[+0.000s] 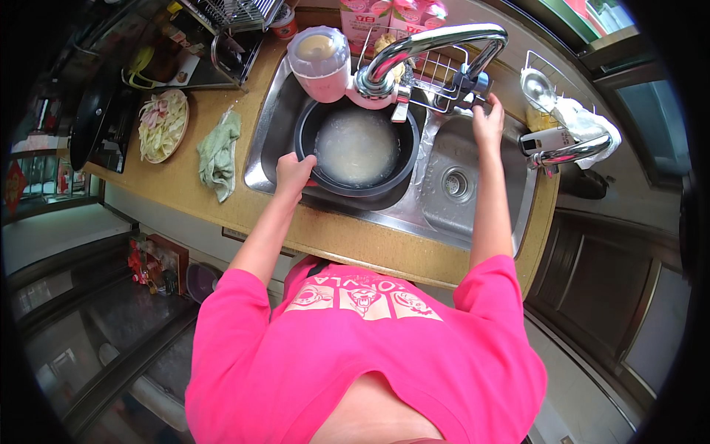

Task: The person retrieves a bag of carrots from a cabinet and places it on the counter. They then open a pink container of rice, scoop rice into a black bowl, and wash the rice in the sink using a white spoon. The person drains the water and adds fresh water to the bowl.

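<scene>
A dark round pot [411,150] stands in the left basin of the stainless-steel sink [260,172]. Cloudy whitish water [358,145] fills much of it. My left hand [294,173] grips the pot's near-left rim, thumb on top. At the far side of the right basin [444,208], my right hand [489,125] has its thumb and fingers at the dark nozzle fitting [476,83] on the spout's end. The chrome faucet [438,40] arches over the sink, with a white and pink water filter [319,64] attached beside its base. No stream from the nozzle can be made out.
On the counter to the left lie a green cloth [219,155] and a plate of cut cabbage [162,126]. A wire rack [441,66] hangs behind the sink. A second chrome spout [577,151] and a wire basket [554,77] are at right. Pink-topped packages [388,19] stand behind.
</scene>
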Motion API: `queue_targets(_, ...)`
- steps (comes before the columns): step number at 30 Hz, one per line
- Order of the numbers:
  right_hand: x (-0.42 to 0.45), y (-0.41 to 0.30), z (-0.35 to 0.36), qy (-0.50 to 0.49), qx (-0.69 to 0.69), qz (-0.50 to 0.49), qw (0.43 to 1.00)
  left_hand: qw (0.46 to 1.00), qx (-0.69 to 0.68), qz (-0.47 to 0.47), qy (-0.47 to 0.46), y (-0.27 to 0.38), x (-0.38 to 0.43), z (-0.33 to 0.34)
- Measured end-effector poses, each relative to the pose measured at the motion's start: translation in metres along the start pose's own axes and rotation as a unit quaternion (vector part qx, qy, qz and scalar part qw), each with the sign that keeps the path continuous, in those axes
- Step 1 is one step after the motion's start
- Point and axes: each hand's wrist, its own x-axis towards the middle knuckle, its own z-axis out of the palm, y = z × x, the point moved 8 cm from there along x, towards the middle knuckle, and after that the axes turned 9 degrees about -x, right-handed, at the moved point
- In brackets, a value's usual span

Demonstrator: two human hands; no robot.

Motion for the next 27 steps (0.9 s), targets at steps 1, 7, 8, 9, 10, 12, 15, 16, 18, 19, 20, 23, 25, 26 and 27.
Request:
queue_targets(1,-0.02,-0.015,-0.006,0.027,-0.003,-0.039,0.999,1.0,-0.003,0.013,-0.002,0.0,-0.001,-0.003)
queue_targets(7,-0.136,-0.058,0.045,-0.362,0.222,0.192,0.885,0.999,0.017,0.034,-0.012,0.016,-0.014,-0.016)
queue_targets(8,-0.141,-0.069,0.041,-0.354,0.241,0.176,0.886,0.998,0.044,0.045,-0.012,0.026,-0.018,-0.02)
queue_targets(9,-0.146,-0.081,0.035,-0.345,0.259,0.158,0.888,0.998,0.041,0.048,-0.019,0.03,-0.019,-0.026)
queue_targets(10,-0.15,-0.093,0.029,-0.337,0.278,0.141,0.889,0.998,0.039,0.05,-0.026,0.032,-0.018,-0.035)
queue_targets(12,-0.158,-0.123,0.015,-0.354,0.293,0.12,0.88,0.998,0.029,0.049,-0.035,0.031,-0.011,-0.057)
queue_targets(15,-0.174,-0.143,0.007,-0.374,0.31,0.121,0.866,0.996,0.056,0.002,-0.065,0.04,-0.009,-0.074)
queue_targets(16,-0.18,-0.145,0.007,-0.379,0.306,0.125,0.865,0.995,0.076,0.0,-0.065,0.043,-0.01,-0.079)
queue_targets(18,-0.189,-0.144,0.013,-0.392,0.299,0.132,0.86,0.991,0.113,-0.002,-0.066,0.05,-0.013,-0.086)
queue_targets(19,-0.193,-0.143,0.015,-0.394,0.296,0.143,0.858,0.99,0.121,-0.005,-0.071,0.055,-0.016,-0.086)
queue_targets(20,-0.198,-0.142,0.016,-0.397,0.294,0.153,0.856,0.989,0.13,-0.008,-0.077,0.059,-0.022,-0.085)
queue_targets(23,-0.206,-0.148,0.017,-0.412,0.292,0.163,0.847,0.987,0.136,-0.006,-0.08,0.063,-0.03,-0.095)
queue_targets(25,-0.209,-0.158,0.014,-0.415,0.297,0.16,0.845,0.987,0.143,0.011,-0.075,0.073,-0.037,-0.103)
queue_targets(26,-0.208,-0.164,0.015,-0.422,0.271,0.15,0.852,0.99,0.129,0.013,-0.063,0.073,-0.038,-0.109)
queue_targets(27,-0.208,-0.169,0.016,-0.423,0.272,0.141,0.853,0.991,0.121,0.013,-0.061,0.073,-0.038,-0.116)
